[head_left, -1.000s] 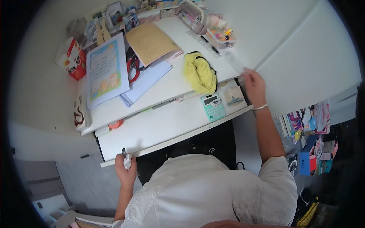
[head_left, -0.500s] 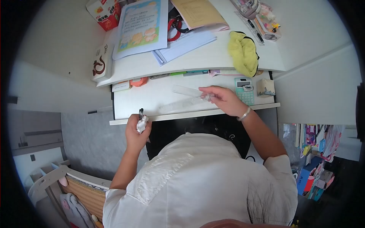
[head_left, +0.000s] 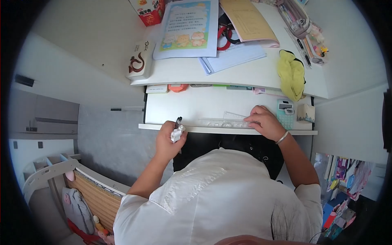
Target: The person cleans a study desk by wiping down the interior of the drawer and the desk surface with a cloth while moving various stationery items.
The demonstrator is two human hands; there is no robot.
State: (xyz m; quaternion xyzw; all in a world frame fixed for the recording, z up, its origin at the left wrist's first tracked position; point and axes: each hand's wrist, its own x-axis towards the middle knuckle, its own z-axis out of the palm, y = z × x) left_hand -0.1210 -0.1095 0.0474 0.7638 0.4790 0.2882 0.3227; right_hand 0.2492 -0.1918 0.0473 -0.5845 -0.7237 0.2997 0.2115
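My left hand is closed around a crumpled white wad and a black pen-like object, just in front of the open drawer's left part. Down in the drawer, my right hand pinches the right end of a clear plastic ruler, which lies along the front edge. Behind that ruler a second clear, marked piece shows partly; its full shape is hard to make out. Right of my right hand sit a mint-green calculator and a small patterned box.
On the desktop above are a printed sheet, a brown envelope, white papers, a yellow-green cloth pouch, a white box and a pencil case. An orange item sits at the drawer's back. Shelves of books stand lower right.
My right hand has lowered the clear rulers to the drawer's front edge and drawn them together. The left hand keeps its hold. The whole view has shifted, moving things rightward.
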